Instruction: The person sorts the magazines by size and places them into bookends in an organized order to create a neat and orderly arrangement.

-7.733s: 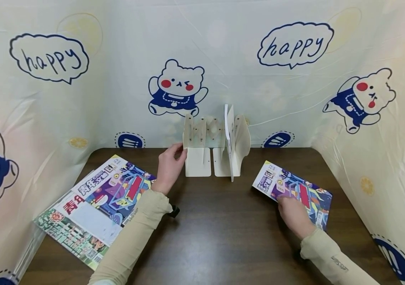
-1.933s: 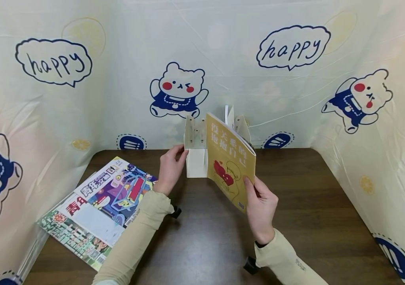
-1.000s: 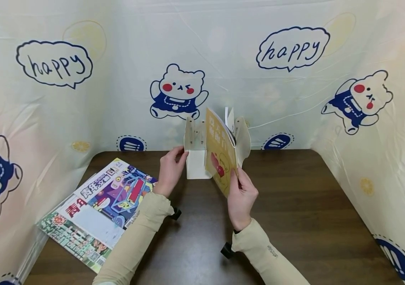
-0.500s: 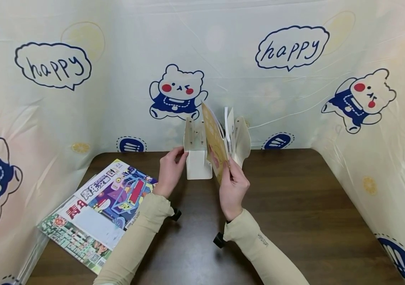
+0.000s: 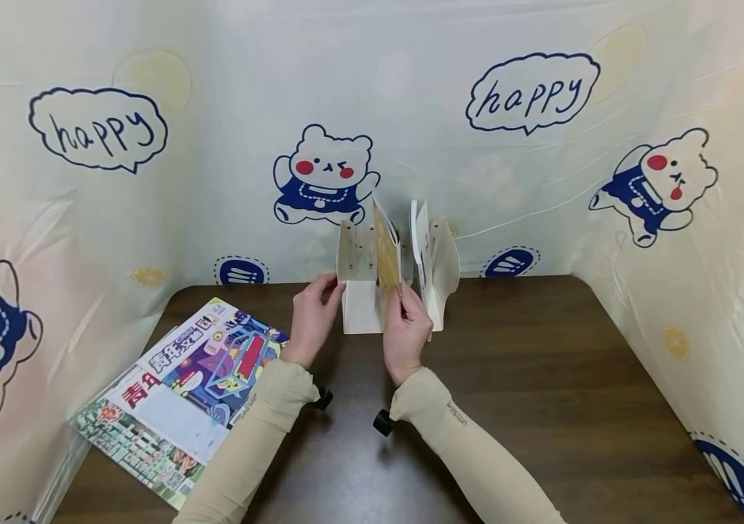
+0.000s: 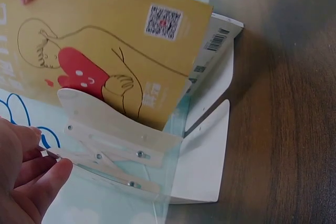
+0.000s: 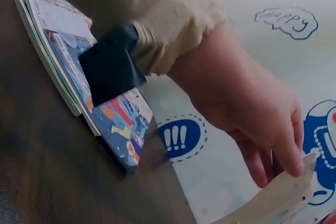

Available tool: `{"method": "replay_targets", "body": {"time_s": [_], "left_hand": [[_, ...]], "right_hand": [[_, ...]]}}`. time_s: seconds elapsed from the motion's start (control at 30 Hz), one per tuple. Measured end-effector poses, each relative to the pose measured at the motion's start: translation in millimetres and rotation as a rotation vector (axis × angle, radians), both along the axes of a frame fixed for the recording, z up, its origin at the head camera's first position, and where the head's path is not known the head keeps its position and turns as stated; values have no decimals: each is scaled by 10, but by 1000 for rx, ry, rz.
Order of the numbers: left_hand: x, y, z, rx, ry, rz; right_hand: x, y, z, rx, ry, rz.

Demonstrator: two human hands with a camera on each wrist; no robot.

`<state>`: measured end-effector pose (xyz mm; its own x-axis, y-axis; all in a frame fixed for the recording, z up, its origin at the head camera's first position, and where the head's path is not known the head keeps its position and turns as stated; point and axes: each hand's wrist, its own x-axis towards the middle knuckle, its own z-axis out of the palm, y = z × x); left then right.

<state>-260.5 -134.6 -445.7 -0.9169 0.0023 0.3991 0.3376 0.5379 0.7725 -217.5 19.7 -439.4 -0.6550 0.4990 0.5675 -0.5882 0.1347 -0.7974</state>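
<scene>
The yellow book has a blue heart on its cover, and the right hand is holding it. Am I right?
Nearly! The heart is red, not blue, as the left wrist view shows. It is on the yellow book's cover, and the right hand is holding the book.

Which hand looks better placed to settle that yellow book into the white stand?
Probably the right hand: it pinches the yellow book, holding it roughly upright at the middle of the white stand. The left hand grips the stand's left edge, so seems better suited to steadying.
</scene>
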Motion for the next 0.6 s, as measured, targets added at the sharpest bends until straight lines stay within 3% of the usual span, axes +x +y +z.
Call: {"method": "replay_targets", "body": {"time_s": [0.27, 0.6], "left_hand": [[10, 6, -4, -3, -2, 2], [4, 1, -17, -18, 4, 0]], "right_hand": [[49, -39, 177, 39, -21, -5], [-63, -23, -6, -12, -39, 14]]}}
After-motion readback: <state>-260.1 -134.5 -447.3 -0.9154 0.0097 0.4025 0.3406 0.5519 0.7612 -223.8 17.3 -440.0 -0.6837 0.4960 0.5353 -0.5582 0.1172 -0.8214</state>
